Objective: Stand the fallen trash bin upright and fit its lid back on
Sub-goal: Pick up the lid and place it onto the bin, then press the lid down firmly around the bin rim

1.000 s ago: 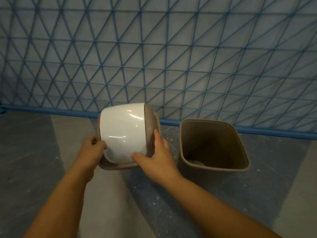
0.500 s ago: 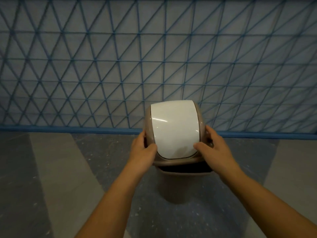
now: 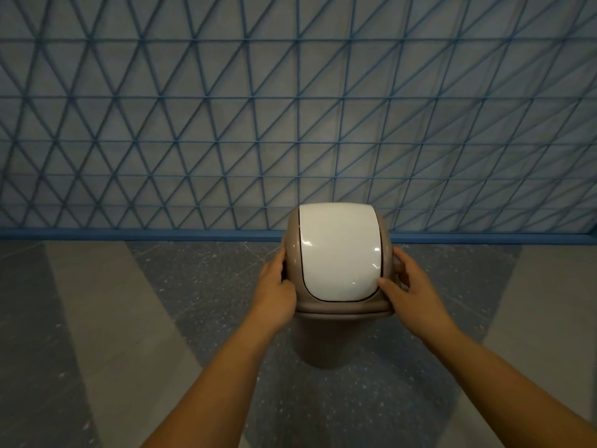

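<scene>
The taupe trash bin [image 3: 326,344] stands upright on the floor in the middle of the view, mostly hidden under its lid. The domed lid [image 3: 339,253], taupe with a white swing flap, sits level on the bin's rim with no gap showing at the front. My left hand [image 3: 276,286] grips the lid's left side. My right hand [image 3: 408,282] grips its right side, thumb on the front edge by the flap.
A wall with a blue triangular mesh [image 3: 290,124] rises just behind the bin, with a blue baseboard [image 3: 129,235] along its foot. The floor [image 3: 113,318] has grey and speckled dark bands on both sides of the bin.
The lid went from my hands left of the open bin to above it, then down onto the rim. The dark gap under the lid has closed. Both hands still hold it.
</scene>
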A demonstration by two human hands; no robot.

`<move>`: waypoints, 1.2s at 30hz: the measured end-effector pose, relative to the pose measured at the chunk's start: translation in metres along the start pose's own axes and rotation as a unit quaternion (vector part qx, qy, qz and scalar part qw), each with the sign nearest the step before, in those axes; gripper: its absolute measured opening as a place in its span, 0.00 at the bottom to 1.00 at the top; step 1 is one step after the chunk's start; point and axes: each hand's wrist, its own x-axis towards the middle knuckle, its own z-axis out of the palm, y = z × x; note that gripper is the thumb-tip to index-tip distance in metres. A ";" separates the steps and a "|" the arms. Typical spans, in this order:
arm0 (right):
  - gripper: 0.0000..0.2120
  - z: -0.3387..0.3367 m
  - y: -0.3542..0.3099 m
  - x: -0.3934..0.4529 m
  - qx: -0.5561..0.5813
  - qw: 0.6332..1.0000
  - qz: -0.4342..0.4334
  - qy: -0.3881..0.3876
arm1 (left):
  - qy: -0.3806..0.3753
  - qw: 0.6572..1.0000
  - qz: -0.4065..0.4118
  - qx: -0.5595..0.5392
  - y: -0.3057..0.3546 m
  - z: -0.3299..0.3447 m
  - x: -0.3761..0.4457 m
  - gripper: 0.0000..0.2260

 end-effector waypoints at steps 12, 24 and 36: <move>0.17 -0.009 0.022 0.002 0.085 0.992 0.089 0.034 | 0.048 0.971 -0.196 -0.126 -0.015 -0.010 0.013 0.14; 0.09 -0.020 0.034 0.010 0.266 0.925 0.272 0.001 | -0.005 0.945 -0.249 -0.212 -0.021 -0.021 0.007 0.06; 0.06 -0.008 0.034 0.016 0.222 0.934 0.281 0.015 | -0.004 0.934 -0.284 -0.219 -0.028 -0.018 0.018 0.07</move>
